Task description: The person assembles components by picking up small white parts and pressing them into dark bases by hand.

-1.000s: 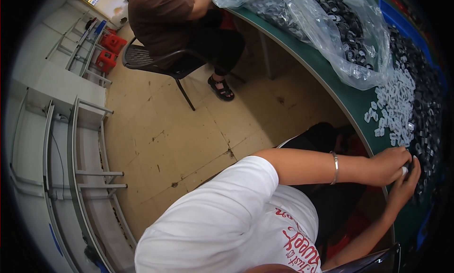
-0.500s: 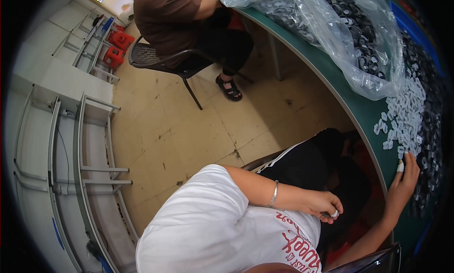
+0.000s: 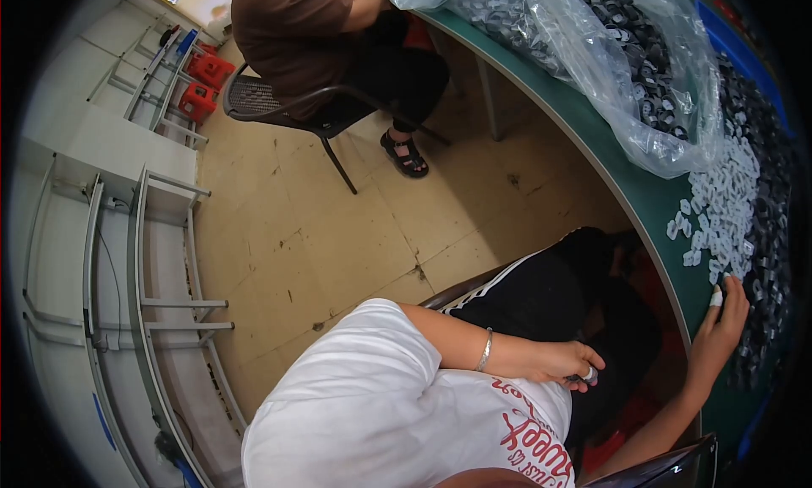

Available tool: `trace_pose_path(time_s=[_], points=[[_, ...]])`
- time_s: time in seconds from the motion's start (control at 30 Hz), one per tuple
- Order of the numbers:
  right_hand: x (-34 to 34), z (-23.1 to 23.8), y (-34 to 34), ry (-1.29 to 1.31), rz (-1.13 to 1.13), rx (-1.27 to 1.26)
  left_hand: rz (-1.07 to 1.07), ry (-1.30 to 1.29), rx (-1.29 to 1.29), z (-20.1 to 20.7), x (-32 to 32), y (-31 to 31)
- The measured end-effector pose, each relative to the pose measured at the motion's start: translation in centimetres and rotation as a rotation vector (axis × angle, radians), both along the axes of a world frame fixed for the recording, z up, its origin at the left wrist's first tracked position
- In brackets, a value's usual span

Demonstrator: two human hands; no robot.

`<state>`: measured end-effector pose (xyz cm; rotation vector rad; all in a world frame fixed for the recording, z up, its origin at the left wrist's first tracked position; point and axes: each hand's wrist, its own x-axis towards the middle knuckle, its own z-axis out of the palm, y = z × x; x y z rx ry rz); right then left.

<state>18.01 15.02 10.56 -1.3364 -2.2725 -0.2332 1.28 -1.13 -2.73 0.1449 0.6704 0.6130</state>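
Note:
Curled in front of my lap, my left hand is closed around a small dark plastic piece, mostly covered by the fingers. A white wrap shows on one of its fingertips. My right hand reaches onto the green table with fingers stretched out, and white tape covers one finger. Its fingertips touch the near end of a heap of small translucent plastic pieces; whether one is between them I cannot make out. Along the right side of that heap lie many small black plastic parts.
A large clear plastic bag with black parts inside lies on the curved green table. Across the floor, a person in a brown top sits on a black chair. Metal frames and red stools stand at the left.
My left hand has shifted slightly left and turned, so more of the dark piece shows. My right hand stays at the translucent heap, with only a slight shift of its fingers.

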Motion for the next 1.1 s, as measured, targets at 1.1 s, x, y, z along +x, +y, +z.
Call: trace_pose_path(time_s=[1.1], points=[[3.2,-0.7,-5.1,1.118,0.094,-0.383,0.159,0.175,0.15,2.4,-0.2,-1.2]])
